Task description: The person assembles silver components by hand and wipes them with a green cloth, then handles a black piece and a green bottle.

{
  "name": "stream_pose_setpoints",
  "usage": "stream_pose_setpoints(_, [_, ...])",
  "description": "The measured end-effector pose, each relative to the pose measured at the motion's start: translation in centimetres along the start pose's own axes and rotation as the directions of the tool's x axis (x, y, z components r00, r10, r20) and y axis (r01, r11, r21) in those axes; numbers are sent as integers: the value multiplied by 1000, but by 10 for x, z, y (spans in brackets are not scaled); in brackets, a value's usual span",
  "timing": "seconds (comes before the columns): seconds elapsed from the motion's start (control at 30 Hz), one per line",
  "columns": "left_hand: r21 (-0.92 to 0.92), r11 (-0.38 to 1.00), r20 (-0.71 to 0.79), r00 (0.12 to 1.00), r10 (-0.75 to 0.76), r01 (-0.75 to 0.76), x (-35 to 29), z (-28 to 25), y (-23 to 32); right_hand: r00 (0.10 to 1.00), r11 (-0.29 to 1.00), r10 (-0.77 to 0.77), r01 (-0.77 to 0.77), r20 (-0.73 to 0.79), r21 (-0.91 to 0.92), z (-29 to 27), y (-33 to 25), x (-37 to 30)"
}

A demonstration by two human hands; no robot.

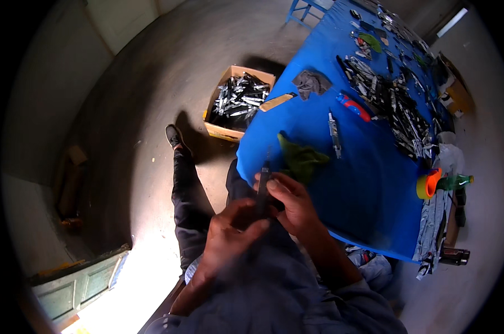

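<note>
To the left of the green cloth (303, 161), and farther from the person, there is a cardboard box (224, 132) with metal pieces (242, 94). The left hand (229, 234), nearer to the person than the cloth, grips the lower end of a dark tool (263, 182). This tool is between the two hands, left of the cloth, its thin tip pointing away. The right hand (294, 203), close to the left, pinches its upper part. Right of the cloth, a silver tool (334, 135) rests on the blue tabletop (369, 206).
</note>
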State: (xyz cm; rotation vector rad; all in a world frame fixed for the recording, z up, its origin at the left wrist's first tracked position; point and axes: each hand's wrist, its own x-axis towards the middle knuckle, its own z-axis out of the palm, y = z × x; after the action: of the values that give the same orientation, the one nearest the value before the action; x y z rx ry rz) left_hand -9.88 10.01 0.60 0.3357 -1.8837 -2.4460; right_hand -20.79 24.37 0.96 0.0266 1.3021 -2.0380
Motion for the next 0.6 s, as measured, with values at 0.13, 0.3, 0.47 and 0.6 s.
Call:
stream_pose_setpoints(0.13, [278,959,-27,998,-58,63,8,17,7,998,994,-56,56,0,-97,-13,-2,-4])
stream_pose_setpoints(0.3, [166,971,72,980,-187,173,16,19,8,999,999,-45,45,-2,18,-37,-15,-11])
stream_pose_setpoints(0.47, [-49,968,68,968,-241,245,33,35,21,994,942,-112,112,-21,317,-66,-32,-12])
stream_pose_setpoints(0.6, [-131,944,106,951,-290,302,53,54,28,977,959,-212,213,-27,188,-86,-43,-9])
